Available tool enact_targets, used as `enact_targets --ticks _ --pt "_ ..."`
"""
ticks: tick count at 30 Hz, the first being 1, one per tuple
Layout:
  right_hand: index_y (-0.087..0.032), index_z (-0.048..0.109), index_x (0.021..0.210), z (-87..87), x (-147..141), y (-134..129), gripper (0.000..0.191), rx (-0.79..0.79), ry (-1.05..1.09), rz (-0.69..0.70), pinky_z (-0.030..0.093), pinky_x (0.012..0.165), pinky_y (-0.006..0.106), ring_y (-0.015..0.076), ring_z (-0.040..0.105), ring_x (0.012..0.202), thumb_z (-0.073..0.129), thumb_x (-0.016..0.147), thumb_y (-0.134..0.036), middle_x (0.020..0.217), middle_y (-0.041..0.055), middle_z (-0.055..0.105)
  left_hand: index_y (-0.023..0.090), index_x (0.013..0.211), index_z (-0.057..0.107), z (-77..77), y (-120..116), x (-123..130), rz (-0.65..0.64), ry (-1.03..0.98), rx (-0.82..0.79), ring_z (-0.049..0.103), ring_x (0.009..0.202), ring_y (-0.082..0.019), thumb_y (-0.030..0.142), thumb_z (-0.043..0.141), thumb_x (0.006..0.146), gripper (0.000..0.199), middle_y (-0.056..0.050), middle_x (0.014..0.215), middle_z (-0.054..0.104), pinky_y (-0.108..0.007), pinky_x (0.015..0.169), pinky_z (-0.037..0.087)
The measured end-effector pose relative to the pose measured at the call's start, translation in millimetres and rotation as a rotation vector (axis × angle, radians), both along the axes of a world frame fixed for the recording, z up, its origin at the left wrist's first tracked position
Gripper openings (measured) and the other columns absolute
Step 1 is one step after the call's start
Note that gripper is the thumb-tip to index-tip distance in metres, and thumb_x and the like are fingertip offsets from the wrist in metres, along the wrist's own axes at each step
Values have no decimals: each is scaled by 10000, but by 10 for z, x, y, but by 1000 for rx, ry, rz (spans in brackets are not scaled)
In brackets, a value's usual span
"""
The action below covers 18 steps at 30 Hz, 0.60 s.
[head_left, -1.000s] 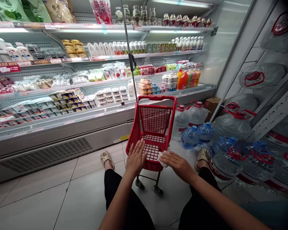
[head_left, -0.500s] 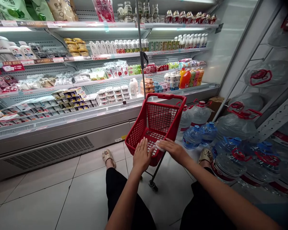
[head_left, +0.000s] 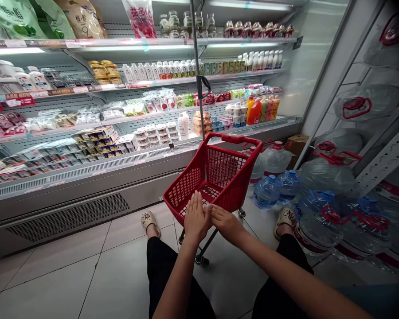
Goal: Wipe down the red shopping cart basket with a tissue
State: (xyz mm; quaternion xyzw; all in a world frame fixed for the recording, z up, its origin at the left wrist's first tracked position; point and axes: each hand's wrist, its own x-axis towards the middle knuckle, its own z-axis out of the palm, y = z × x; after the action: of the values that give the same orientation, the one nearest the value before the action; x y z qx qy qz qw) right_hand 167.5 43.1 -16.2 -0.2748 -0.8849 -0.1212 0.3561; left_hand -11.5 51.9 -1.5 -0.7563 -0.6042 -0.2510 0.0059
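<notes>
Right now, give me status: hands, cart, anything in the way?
Left hand flat, right hand close beside it. Red cart just beyond, angled. Water bottles to the cart's right.

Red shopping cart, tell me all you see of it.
The red cart looks plastic, with lattice walls, a looped handle at the far end, and dark legs on casters. It stands upright on the tiled floor before the refrigerated case. The left grip and right grip overlap its near end in view; contact is unclear.

Red characters "益多" on the pink-and-white bag [head_left: 140, 18]
</notes>
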Motion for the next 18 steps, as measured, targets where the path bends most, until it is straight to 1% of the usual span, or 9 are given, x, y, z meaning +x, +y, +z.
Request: enact_targets --ticks 2,4,6,7,9,11,12,14,18 --pt "-199 549 1491 18 -64 37 495 4 -20 43 468 1201 425 186 615 1335 472 1017 -79 1392 80 689 172 1675 170 -12 -51 3 -14 -13 37 237 1591 -246 565 208 1089 707 -108 1713 272 -476 1283 288" --pt "-218 529 1508 64 34 159 531 1 -42 58 452 1213 432 174 599 1352 476 1003 -61 1430 64 664 179 1681 130 -23 -94 -83 -32 13 68 222 1596 -248 569 219 1088 715 -105 1717 265 -480 1286 277" --pt "-219 508 1525 130 275 338 571 -1 -49 11 447 1216 446 177 585 1369 469 984 -41 1460 58 639 185 1683 117 -21 -117 -228 -44 61 76 213 1598 -244 571 227 1088 718 -97 1720 260 -477 1292 262" --pt "-213 501 1531 167 426 433 589 -2 -45 -37 444 1217 456 184 583 1373 459 973 -29 1470 61 629 192 1683 117 -12 -121 -307 -38 85 72 216 1598 -239 566 227 1090 710 -90 1720 262 -471 1293 260" --pt "-201 474 1550 235 716 588 623 1 -51 -136 421 1231 473 194 565 1393 419 963 -2 1504 67 597 207 1684 119 17 -121 -442 -2 124 64 232 1593 -230 553 232 1093 694 -77 1719 270 -460 1293 265" --pt "-201 445 1571 273 896 654 650 12 -51 -214 403 1242 485 203 542 1414 383 960 14 1540 70 559 227 1686 121 57 -119 -505 48 153 71 250 1588 -236 557 253 1089 695 -70 1715 279 -470 1292 267" --pt "-204 432 1580 275 921 648 659 18 -46 -241 401 1243 490 208 533 1422 375 961 14 1554 71 543 236 1687 121 78 -119 -497 70 162 80 258 1586 -242 564 264 1085 700 -67 1713 281 -479 1292 267" --pt "-206 408 1596 249 842 572 668 22 -37 -259 406 1240 493 217 529 1427 377 962 4 1568 78 523 245 1688 115 117 -117 -400 82 168 105 266 1583 -250 579 284 1078 715 -65 1711 283 -495 1294 261" --pt "-214 407 1597 168 501 377 657 12 -82 -165 423 1234 470 216 533 1423 436 966 -34 1557 74 540 198 1684 137 162 -89 -27 -40 178 124 263 1584 -244 591 293 1074 742 -73 1710 281 -468 1300 257"
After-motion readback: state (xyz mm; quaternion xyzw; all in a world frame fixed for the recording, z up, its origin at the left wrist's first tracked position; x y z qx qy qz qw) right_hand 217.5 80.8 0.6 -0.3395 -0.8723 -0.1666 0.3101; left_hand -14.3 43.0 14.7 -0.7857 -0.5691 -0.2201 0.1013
